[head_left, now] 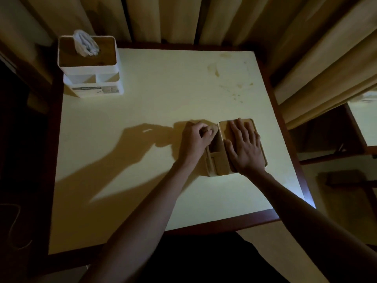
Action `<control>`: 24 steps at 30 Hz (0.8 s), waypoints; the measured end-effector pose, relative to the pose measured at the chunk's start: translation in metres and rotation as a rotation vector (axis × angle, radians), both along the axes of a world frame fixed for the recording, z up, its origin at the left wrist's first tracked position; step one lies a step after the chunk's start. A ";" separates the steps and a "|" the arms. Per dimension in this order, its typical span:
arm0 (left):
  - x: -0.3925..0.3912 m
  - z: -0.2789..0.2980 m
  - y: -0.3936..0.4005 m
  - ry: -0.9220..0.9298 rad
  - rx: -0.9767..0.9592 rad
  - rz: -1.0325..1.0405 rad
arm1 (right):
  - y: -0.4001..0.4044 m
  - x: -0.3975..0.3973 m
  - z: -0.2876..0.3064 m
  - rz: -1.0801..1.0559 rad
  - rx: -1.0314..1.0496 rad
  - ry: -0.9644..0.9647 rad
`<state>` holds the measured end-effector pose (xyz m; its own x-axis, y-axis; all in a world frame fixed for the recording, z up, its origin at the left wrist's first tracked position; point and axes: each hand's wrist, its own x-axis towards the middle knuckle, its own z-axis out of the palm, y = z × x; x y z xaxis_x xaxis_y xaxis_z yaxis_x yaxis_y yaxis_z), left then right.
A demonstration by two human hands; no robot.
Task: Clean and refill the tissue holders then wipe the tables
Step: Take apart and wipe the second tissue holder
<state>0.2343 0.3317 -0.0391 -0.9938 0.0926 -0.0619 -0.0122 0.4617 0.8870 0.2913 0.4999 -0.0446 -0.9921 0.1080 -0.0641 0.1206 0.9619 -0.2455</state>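
Dim room, pale curtains (224,17) hanging in folds behind and to the right. Square table (142,111) with cream top and dark red-brown edging fills most of the view; long arm shadows fall across its left half. Faint brownish stains (214,69) mark the far right part of the top, with smaller specks nearer the middle right. Second table (365,123) partly visible at the right edge, beyond the curtain. Far left corner of the main table: white tissue holder (89,68) standing upright, wooden lid on, white tissue (84,43) sticking up through the slot, open compartments along its near side with a label strip below. Near right part of the table: second tissue holder (222,148), same make, wooden lid in place, side compartments facing left. Right hand (245,148) lies flat on that lid, fingers straight and spread, pressing or steadying it. Left hand (195,139) sits at the holder's left side by the far compartment, fingers curled in; something small and pale shows at the fingertips, possibly a cloth or tissue, but lighting too poor to tell what it is or whether it is truly gripped. Small pale scrap (147,130) lies on the tabletop left of the hands, inside the shadow. Both forearms bare.
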 end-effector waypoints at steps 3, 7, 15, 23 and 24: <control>-0.002 0.000 0.009 0.035 0.009 0.077 | -0.001 0.000 0.001 -0.003 -0.004 0.005; -0.005 -0.003 0.019 0.024 0.042 0.061 | -0.001 0.000 0.001 -0.004 -0.011 0.005; 0.023 -0.009 -0.007 -0.051 0.147 -0.382 | -0.001 0.000 0.000 -0.010 0.034 0.011; -0.010 -0.012 0.012 0.055 0.102 -0.072 | -0.003 0.001 0.002 0.000 -0.005 0.011; -0.012 -0.013 0.015 0.071 0.096 -0.040 | -0.002 0.001 0.002 -0.001 -0.006 0.013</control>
<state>0.2223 0.3470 -0.0524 -0.9908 0.1343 0.0191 0.0684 0.3731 0.9252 0.2921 0.4980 -0.0431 -0.9927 0.1085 -0.0521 0.1182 0.9602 -0.2531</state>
